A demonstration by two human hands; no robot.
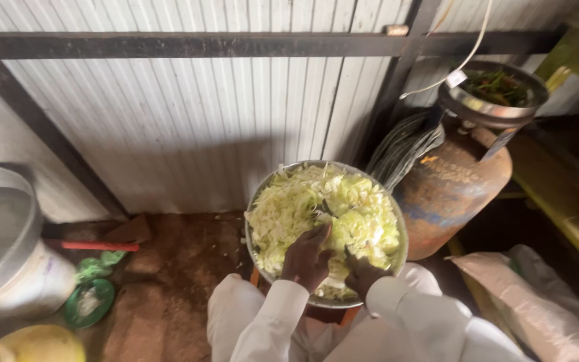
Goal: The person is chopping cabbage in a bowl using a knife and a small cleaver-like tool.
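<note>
The metal bowl (pixel 257 201) sits mouth-up, directly ahead of the person's knees, on the earth floor (pixel 175 268). The bowl is round, so no long axis applies; its rim tilts slightly toward the camera. It is heaped with shredded cabbage (pixel 303 201), pale green and yellow, piled above the rim.

The left hand (pixel 306 258) rests on the near side of the heap, palm down, fingers loosely curled into the shreds. The right hand (pixel 362 271) lies just beside it, lower and partly buried in the cabbage; how far its fingers are spread cannot be told. Both hands touch the cabbage. Whether either hand grips a bunch of shreds cannot be told. White sleeves (pixel 269 315) cover both forearms.

The corrugated metal wall (pixel 189 121) stands close behind the far rim. A rusted gas cylinder (pixel 450 188) stands just beside the bowl's right rim, carrying a steel dish of greens (pixel 497 90) on top. Open floor lies to the left of the bowl; a white bucket (pixel 15 268) and a green lid (pixel 88 302) stand well apart at the left edge. A white sack (pixel 537 295) lies to the right.
</note>
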